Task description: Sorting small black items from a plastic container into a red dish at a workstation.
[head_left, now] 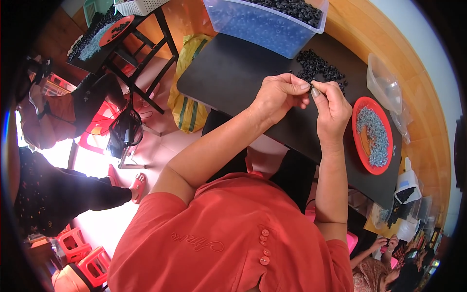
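My left hand [279, 95] and my right hand [332, 111] meet fingertip to fingertip over the dark table, both pinched closed. Between the fingertips is a tiny dark piece [312, 86], mostly covered, so its kind does not show. Just beyond the hands lies a loose pile of small black ring-like parts [318, 65]. Right of my right hand sits a red plate [358, 147] holding many small pale blue-grey pieces [377, 131]. At the table's far side stands a translucent blue plastic bin [258, 31], with more black parts [296, 10] heaped in it.
A clear plastic container [383, 80] stands beyond the red plate. A yellow striped sack [187, 92] rests at the table's left end. Other people sit or stand at left and lower right. Another table with a red plate [127, 22] is at upper left; red stools [95, 265] stand at lower left.
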A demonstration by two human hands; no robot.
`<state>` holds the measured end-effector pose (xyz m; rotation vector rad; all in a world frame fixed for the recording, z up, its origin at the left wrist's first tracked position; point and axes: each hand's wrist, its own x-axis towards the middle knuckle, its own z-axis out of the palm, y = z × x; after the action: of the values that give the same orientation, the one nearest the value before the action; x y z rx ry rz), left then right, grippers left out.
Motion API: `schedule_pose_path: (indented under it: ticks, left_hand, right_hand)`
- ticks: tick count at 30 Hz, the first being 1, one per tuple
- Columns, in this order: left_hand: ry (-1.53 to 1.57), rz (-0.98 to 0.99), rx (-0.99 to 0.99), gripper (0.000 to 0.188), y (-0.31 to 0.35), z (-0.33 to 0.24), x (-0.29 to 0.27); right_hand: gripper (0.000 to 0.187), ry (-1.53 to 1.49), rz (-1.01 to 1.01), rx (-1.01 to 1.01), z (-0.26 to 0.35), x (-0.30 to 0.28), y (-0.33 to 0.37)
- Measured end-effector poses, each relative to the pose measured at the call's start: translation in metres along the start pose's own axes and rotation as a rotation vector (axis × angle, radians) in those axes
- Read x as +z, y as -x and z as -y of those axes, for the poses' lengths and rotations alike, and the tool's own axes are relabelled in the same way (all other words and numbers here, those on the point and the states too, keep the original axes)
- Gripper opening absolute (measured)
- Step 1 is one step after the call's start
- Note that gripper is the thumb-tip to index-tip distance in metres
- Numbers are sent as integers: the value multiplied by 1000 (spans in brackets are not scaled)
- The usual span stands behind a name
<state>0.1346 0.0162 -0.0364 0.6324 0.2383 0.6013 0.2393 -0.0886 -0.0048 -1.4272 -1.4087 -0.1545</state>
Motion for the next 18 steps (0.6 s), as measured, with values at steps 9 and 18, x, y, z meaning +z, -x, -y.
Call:
schedule_pose_path:
  ticks: [9, 18]
  left_hand:
    - [37, 91, -57, 5, -2, 2, -9]
    - [142, 33, -65, 4, -2, -1, -1]
  right_hand:
    - [12, 24, 10, -20, 2, 0, 1]
    - [28, 160, -83, -114, -4, 16, 3]
